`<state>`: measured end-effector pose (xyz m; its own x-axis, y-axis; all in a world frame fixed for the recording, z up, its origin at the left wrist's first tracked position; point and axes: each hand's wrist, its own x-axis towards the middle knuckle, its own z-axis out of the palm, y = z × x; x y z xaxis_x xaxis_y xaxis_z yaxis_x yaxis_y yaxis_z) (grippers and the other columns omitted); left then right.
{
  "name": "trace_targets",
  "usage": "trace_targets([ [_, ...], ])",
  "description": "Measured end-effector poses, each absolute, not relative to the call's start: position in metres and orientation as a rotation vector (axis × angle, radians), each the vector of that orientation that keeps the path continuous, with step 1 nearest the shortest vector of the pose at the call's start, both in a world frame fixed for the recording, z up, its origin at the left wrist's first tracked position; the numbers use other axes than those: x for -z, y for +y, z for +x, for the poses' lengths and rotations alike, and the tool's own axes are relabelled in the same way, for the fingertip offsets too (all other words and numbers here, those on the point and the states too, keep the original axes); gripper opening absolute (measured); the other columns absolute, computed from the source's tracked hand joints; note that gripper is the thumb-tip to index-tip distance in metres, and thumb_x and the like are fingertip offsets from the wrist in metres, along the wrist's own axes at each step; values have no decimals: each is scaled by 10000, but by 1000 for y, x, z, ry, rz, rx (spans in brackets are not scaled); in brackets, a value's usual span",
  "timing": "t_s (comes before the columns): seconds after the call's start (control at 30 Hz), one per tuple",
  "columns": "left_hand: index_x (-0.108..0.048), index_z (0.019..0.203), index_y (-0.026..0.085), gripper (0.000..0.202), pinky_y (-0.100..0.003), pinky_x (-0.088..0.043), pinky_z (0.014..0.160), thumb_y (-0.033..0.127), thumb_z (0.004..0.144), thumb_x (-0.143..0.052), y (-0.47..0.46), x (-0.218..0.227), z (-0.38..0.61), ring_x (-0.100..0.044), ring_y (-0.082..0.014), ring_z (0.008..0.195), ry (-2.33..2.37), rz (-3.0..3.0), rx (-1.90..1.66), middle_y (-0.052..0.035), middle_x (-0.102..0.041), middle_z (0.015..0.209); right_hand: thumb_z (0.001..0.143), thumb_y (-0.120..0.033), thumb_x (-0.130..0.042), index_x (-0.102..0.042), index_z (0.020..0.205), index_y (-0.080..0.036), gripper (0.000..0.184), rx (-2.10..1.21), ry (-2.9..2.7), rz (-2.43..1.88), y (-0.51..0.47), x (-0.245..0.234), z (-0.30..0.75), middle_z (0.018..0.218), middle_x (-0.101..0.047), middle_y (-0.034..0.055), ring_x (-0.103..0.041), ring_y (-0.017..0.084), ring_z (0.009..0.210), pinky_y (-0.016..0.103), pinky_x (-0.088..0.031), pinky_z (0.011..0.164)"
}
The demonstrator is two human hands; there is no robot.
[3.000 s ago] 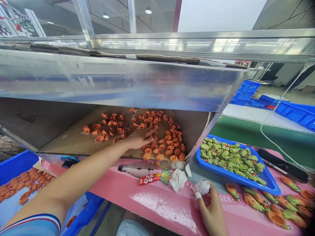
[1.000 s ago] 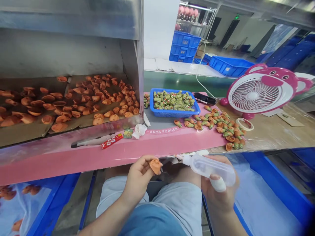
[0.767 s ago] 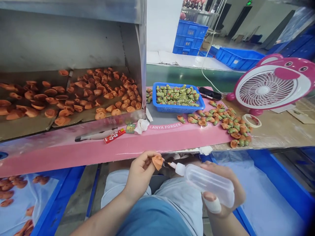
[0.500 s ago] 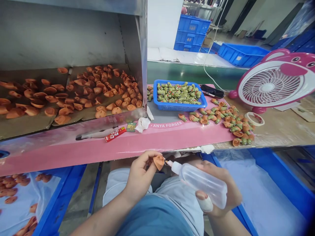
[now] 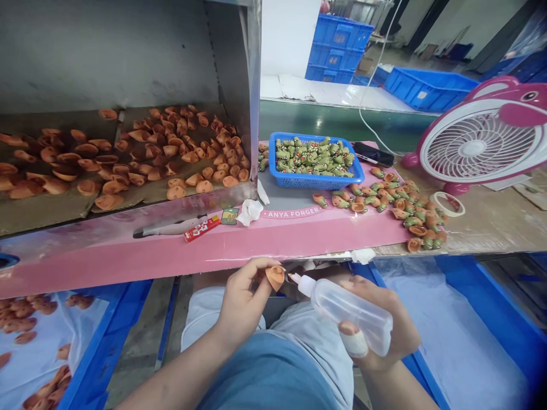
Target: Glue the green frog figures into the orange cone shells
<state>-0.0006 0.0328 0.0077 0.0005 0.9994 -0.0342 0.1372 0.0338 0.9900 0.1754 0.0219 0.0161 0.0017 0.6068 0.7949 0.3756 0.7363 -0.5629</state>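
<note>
Two bare hands sit close together over the lap, each closed on something. The left hand (image 5: 245, 293) comes up from the lower left on a slanting forearm, thumb and curled fingers pinched on a small orange piece (image 5: 276, 278) held at their tips. Facing it, the right hand (image 5: 382, 319) wraps a translucent squeeze bottle (image 5: 342, 307), fingers around the far side and a white-wrapped thumb (image 5: 354, 343) laid against the near side. The bottle slants, base low by the palm, its nozzle (image 5: 295, 278) pointing up and left at the orange piece, just beside it; whether they touch, I cannot tell. Beyond the left grip, farther left, loose orange pieces (image 5: 204, 186) lie in an open-fronted box (image 5: 111, 54). Beyond both grips, a blue basket (image 5: 316, 181) holds green pieces (image 5: 314, 158); orange-and-green pieces (image 5: 421, 214) spread out past the right hand, partly on a pink sheet (image 5: 256, 245).
</note>
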Motion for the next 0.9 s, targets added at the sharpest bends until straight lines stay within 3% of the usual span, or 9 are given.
trace_targets([
  [0.33, -576, 853, 233, 117, -229, -442, 665, 163, 783, -514, 34, -5, -5, -574, -123, 713, 1316, 1376, -1192, 9, -627, 804, 684, -239, -598, -567, 1007, -86, 359, -137, -1603, -808, 21, -23, 170, 750, -588, 50, -524, 153, 540, 302, -428, 434],
  [0.9, -581, 841, 228, 113, -241, -450, 647, 158, 786, -512, 34, -6, -6, -569, -128, 694, 1260, 1290, -1185, 3, -626, 809, 672, -199, -610, -553, 1022, -64, 380, -337, -1565, -728, 24, -20, 162, 770, -576, 69, -539, 175, 568, 323, -409, 407],
])
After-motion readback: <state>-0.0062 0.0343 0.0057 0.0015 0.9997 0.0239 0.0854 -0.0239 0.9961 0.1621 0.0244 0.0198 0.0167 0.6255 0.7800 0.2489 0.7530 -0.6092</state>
